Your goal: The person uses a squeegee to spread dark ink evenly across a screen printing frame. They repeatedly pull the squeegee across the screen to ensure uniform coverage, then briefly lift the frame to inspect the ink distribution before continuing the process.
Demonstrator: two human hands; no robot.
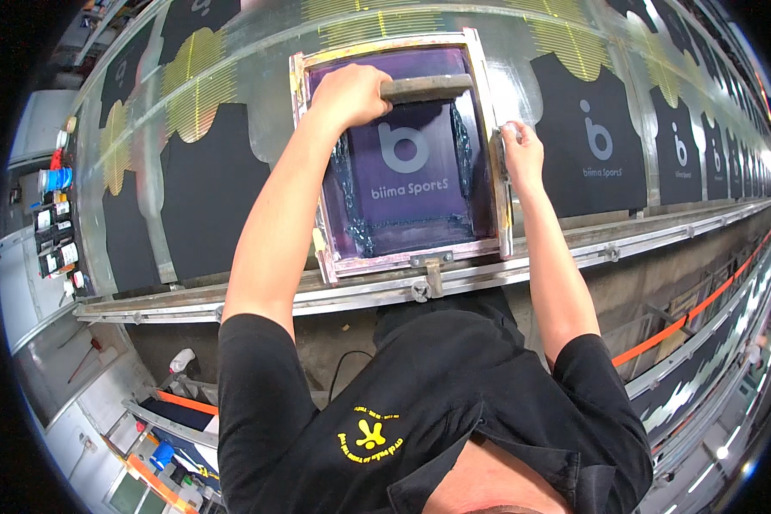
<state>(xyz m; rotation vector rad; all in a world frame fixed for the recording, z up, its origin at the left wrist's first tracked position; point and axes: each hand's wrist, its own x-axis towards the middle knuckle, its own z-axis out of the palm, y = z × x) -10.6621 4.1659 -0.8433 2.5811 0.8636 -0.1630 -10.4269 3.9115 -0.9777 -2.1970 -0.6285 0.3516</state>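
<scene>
My left hand is closed on the left end of a squeegee, which lies crosswise near the far end of a screen printing frame. Thick dark ink streaks both sides of the purple mesh and its near end. A pale round logo with lettering shows in the middle of the mesh. At the frame's right rail, my right hand has its fingers curled against the edge, gripping it. Under the screen the fabric is hidden.
Black fabric pieces lie flat along the long table, and those on the right bear a grey logo. A metal rail with stops edges the table in front of me. Containers stand at the far left.
</scene>
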